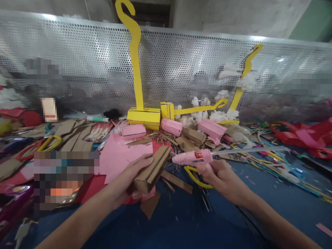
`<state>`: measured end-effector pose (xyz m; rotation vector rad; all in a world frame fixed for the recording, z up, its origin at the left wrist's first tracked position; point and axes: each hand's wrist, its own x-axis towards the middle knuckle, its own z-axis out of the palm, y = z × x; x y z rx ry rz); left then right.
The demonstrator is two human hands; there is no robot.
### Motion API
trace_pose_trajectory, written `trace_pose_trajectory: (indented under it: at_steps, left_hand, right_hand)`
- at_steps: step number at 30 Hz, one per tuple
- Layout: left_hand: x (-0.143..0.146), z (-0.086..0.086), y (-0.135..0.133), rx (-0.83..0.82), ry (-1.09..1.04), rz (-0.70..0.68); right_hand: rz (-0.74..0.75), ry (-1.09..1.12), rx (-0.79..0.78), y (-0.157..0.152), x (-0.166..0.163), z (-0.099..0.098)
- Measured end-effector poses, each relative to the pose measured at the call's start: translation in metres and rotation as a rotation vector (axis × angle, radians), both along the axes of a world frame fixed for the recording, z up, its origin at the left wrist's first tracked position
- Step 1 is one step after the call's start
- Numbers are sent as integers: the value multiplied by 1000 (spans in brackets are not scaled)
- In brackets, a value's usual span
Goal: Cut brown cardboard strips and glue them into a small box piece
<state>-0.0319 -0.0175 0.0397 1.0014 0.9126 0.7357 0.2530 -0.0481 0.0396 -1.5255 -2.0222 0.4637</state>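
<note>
My left hand (pixel 129 178) is wrapped round a folded cardboard box (pixel 153 168), long and narrow, tilted with its far end up to the right. In my right hand (pixel 218 174) is a pink glue gun (pixel 193 157), a long clear glue stick (pixel 251 150) jutting from its back. The nozzle points left and lies close to the box's far end; whether it touches cannot be made out. Beneath the box lie a pink sheet (pixel 121 157) and cardboard scraps (pixel 178 181). Yellow-handled scissors (pixel 198 178) rest under the glue gun.
Yellow boxes with hooked strips (pixel 144 117) stand by the perforated metal panel (pixel 176 69). Pink boxes (pixel 171 126) and a cardboard box (pixel 194 135) sit before them. Red and pink material (pixel 308 136) is at right, thin sticks (pixel 275 173) nearer. Orange-handled scissors (pixel 29 151) lie left.
</note>
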Motion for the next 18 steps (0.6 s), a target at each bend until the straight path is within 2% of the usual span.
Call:
trace_pose_trajectory:
  at_steps: [13, 18]
  left_hand:
    - [0, -1, 0, -7, -28, 16]
    - [0, -1, 0, -3, -42, 8]
  right_hand:
    - [30, -31, 62, -2, -4, 1]
    - [44, 14, -14, -5, -7, 4]
